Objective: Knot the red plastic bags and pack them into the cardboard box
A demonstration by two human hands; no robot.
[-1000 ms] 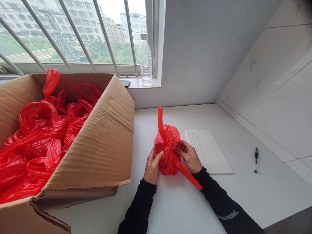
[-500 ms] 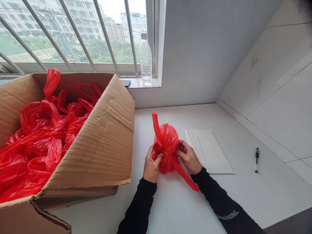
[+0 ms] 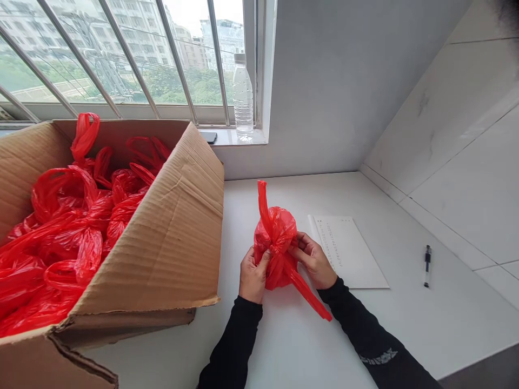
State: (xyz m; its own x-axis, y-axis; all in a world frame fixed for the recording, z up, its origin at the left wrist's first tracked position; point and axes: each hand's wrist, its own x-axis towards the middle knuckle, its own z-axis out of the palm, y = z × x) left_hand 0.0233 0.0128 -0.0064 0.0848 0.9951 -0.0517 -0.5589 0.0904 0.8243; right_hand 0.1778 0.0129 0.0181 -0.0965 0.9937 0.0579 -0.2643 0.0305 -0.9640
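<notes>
A red plastic bag (image 3: 279,227), knotted in the middle around round contents I cannot make out, rests on the white table between my hands. One handle strip stands up at its far side, and another trails toward the near right. My left hand (image 3: 253,274) grips the bag's left side, thumb close to the knot. On the opposite side, my right hand (image 3: 315,260) pinches the plastic near the base of the trailing strip. Both hands are closed on the bag; some fingertips are hidden behind it.
A cardboard box (image 3: 162,237) full of knotted red bags (image 3: 68,237) stands at the left. Right of my hands lie a printed paper booklet (image 3: 360,254) and a pen (image 3: 427,266). On the windowsill are a water bottle (image 3: 243,102) and a dark phone-like object (image 3: 210,137).
The bag's upper strip has swung slightly right and stands straighter. My left thumb has shifted a little up toward the knot. My right hand has hardly moved.
</notes>
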